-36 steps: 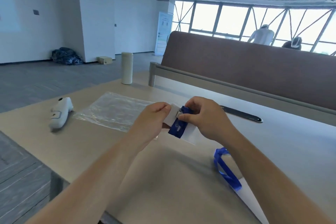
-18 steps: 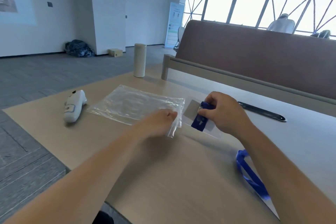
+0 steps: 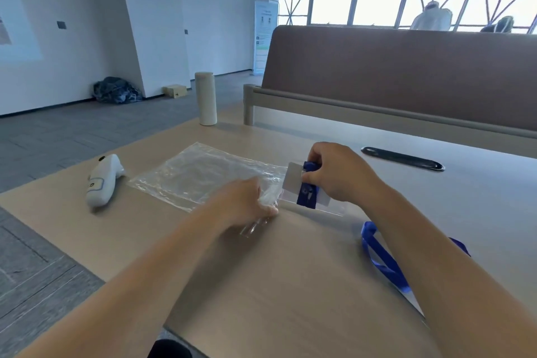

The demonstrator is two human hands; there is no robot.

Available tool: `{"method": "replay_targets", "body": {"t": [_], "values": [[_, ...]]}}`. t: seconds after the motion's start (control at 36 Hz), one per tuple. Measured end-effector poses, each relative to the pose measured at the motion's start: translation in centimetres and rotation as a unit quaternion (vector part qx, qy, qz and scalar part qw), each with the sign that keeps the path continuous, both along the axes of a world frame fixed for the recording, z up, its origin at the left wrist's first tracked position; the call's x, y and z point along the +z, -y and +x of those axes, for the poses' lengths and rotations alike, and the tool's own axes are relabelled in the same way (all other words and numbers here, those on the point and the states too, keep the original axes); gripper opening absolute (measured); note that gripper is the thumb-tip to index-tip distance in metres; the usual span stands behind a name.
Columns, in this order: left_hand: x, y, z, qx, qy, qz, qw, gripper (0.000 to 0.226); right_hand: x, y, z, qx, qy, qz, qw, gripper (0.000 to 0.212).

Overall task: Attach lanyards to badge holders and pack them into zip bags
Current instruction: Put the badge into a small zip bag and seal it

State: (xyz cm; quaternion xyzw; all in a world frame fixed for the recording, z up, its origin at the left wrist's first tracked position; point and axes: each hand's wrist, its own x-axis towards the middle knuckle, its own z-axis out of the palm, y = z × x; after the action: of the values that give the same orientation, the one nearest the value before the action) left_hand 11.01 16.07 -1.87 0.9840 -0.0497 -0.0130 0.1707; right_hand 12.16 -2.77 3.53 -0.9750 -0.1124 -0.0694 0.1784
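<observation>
A clear zip bag lies flat on the wooden table. My left hand pinches the bag's right-hand edge, which is crumpled and lifted. Just to the right, my right hand grips a clear badge holder with a white card inside and a folded blue lanyard bundled against it. The holder's left edge is at the bag's mouth. A second blue lanyard lies on the table under my right forearm, on another badge holder.
A white handheld device lies left of the bag. A white cylindrical bottle stands at the table's far edge. A dark cable slot sits beyond my right hand. A brown partition runs along the back.
My left hand let go of the badge holder and took the zip bag's edge, lifting it. My right hand kept the holder and lanyard bundle and brought it to the bag's mouth.
</observation>
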Motion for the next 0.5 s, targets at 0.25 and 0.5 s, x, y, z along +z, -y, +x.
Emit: {"method": "replay_targets", "body": {"t": [0.25, 0.5], "values": [[0.3, 0.3, 1.2, -0.005, 0.011, -0.045, 0.999, 0.015, 0.6, 0.6, 0.0, -0.010, 0.002, -0.002, 1.000, 0.019], [2.3, 1.4, 0.5, -0.004, -0.061, -0.226, 0.972, 0.047, 2.3, 2.0, -0.4, -0.025, 0.016, 0.005, 1.000, 0.020]]}}
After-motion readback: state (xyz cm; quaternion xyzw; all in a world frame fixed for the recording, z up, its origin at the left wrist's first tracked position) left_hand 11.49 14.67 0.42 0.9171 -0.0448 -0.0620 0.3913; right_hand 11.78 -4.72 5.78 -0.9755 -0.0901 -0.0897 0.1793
